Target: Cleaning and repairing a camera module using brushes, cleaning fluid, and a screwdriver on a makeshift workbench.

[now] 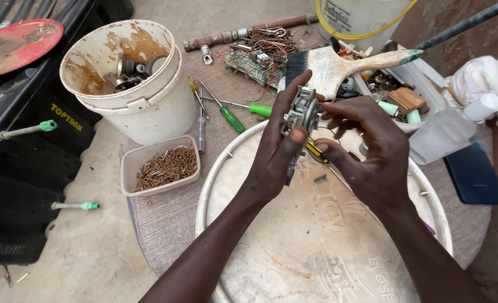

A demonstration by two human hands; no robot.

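Note:
My left hand (276, 148) grips a small grey metal mechanical part (301, 110), thumb across its lower edge, held upright above a round white bucket lid (294, 241). My right hand (367, 148) is beside it, fingertips touching the part's right side and lower end. A yellow-and-black screwdriver handle (317, 150) shows between the two hands, lying on the lid. A small dark bit (320, 179) rests on the lid below the hands.
A stained white bucket (142, 106) with parts stands at left, a plastic tub of rusty nails (162, 166) in front of it. Green-handled screwdrivers (232, 118), a circuit board (254, 64), a paintbrush (344, 64), a clear bottle (448, 132), a black toolbox (30, 146) surround the lid.

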